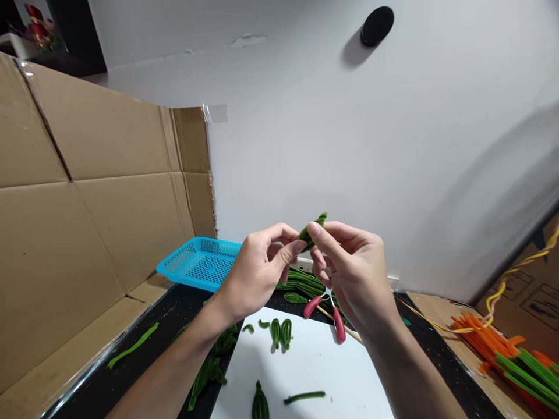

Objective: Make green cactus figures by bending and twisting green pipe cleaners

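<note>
Both hands are raised above the table and pinch one small green pipe-cleaner leaf [315, 224] between them. My left hand [257, 269] grips its lower end with thumb and forefinger. My right hand [353, 265] closes on its upper part, and the leaf's tip sticks out above the fingers. Below the hands, red-handled scissors [325, 311] lie on a white sheet [314, 361], beside several finished green leaf shapes [282, 331].
A blue mesh basket [201, 262] sits at the back left against a cardboard wall [87, 203]. Green pipe-cleaner pieces [133, 346] lie on the black tabletop [166, 326]. Orange and green pipe cleaners [510, 355] are piled at the right. A white wall rises behind.
</note>
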Demonstrator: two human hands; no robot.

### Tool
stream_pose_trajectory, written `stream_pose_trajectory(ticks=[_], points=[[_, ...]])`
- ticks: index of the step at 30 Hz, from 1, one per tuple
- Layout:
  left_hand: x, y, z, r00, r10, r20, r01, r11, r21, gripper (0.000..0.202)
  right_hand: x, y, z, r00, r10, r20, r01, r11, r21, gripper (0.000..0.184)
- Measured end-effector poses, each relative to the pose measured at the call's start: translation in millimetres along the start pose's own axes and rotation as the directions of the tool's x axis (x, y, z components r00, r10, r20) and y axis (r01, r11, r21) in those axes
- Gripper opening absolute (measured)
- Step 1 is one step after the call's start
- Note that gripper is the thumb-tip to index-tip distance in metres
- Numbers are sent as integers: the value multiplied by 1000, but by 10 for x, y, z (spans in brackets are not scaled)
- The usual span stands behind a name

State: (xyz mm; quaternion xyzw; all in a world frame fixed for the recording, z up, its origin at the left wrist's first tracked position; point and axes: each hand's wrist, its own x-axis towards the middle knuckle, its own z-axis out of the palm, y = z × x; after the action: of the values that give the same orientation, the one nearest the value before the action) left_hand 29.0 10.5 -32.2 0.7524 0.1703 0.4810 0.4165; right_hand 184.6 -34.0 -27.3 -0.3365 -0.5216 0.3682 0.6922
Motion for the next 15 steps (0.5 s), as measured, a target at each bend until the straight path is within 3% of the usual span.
stream_pose_trajectory(ticks=[4, 9, 12, 15], points=[[-14, 20, 23, 999, -30, 44, 31, 1000, -2, 27, -3, -35, -24, 1000, 9, -7, -9, 999, 42, 38], [-42, 43, 55, 993, -20, 113, 27, 998, -55, 29, 28, -120, -35, 983, 171, 66, -181, 960, 211, 44], [-43, 17, 54, 996, 13, 91, -9, 999, -47, 31, 18, -155, -21, 957, 259, 132, -287, 912, 292, 43], [-25, -16, 42, 999, 20, 39, -18, 999, -51, 34, -8, -161, -4, 960, 246, 131, -274, 919, 282, 43]])
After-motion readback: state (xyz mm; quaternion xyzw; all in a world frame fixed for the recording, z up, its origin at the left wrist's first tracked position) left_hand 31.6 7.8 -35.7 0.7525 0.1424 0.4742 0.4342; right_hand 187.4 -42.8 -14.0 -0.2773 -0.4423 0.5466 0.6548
